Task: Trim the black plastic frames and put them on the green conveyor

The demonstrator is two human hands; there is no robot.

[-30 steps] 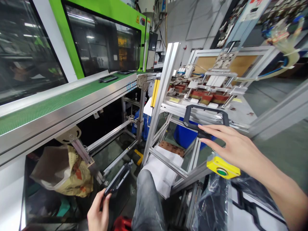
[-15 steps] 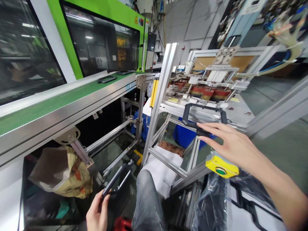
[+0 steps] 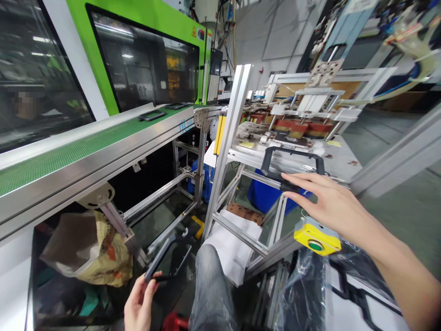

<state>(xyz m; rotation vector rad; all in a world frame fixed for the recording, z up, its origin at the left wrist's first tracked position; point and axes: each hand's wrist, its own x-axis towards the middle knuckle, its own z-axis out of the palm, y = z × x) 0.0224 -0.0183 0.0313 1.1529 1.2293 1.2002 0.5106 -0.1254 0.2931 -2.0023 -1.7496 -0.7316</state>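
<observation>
Grey denim knee point(image 3: 210, 285): closest of all, low in the middle, pointing at the metal stand.
Left hand point(image 3: 139, 305): down beside the knee, thumb and fingers pinched on the near corner of a black plastic frame point(image 3: 170, 257), which it holds tilted over the floor.
Yellow button box point(image 3: 317, 236): green button on top, fixed at the near edge of the stand, just below the right wrist.
Clear plastic bag point(image 3: 303, 294): hangs under the button box, with dark parts showing through it.
Right hand point(image 3: 327, 204): stretched forward, fingers spread flat and resting on the near rail of a second black frame point(image 3: 292, 161); the grip is not closed round it.
Second black frame: lies flat on the aluminium stand point(image 3: 237, 151), its near edge just past the stand's front edge.
Red-brown blocks point(image 3: 299, 128): in a row under a metal fixture, just behind that frame.
Blue drum point(image 3: 265, 195): under the stand.
Crumpled paper sack point(image 3: 89, 250): on the left, under the conveyor.
Green conveyor belt point(image 3: 69, 149): runs away along the left, two more black frames point(image 3: 151, 115) lying on its far end.
Green machine point(image 3: 151, 55): behind the belt, with dark windows.
</observation>
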